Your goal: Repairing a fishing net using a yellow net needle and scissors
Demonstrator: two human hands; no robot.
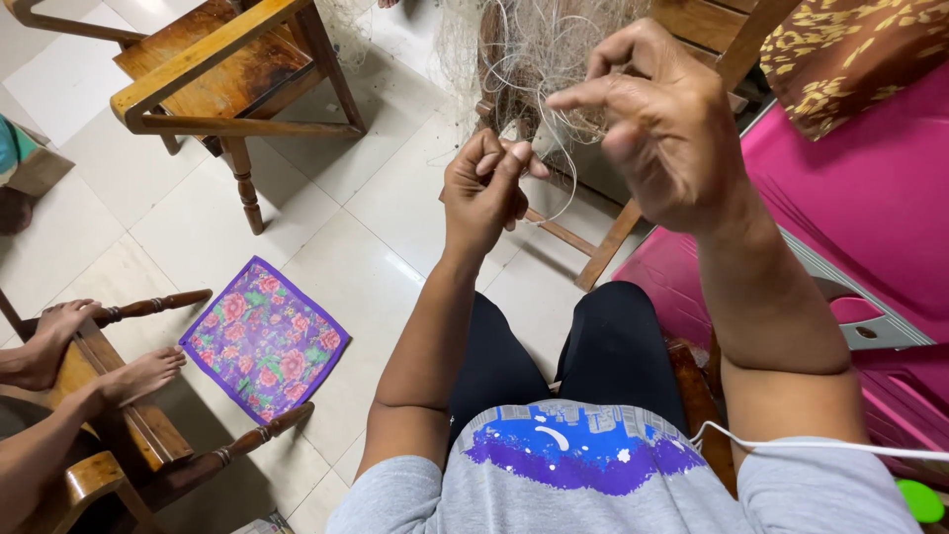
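Observation:
A pale, fine fishing net hangs in a tangle in front of me, draped over a wooden chair. My left hand is closed, pinching strands of the net between thumb and fingers. My right hand is raised higher and to the right, fingers curled, with thin lines of the net running over the forefinger. A loop of line hangs between the two hands. I sit with dark trousers and a grey printed shirt below.
A wooden chair stands at the upper left on pale floor tiles. A purple floral cloth lies on the floor. Another person's bare feet rest on a wooden chair rail at left. A magenta plastic surface is at right.

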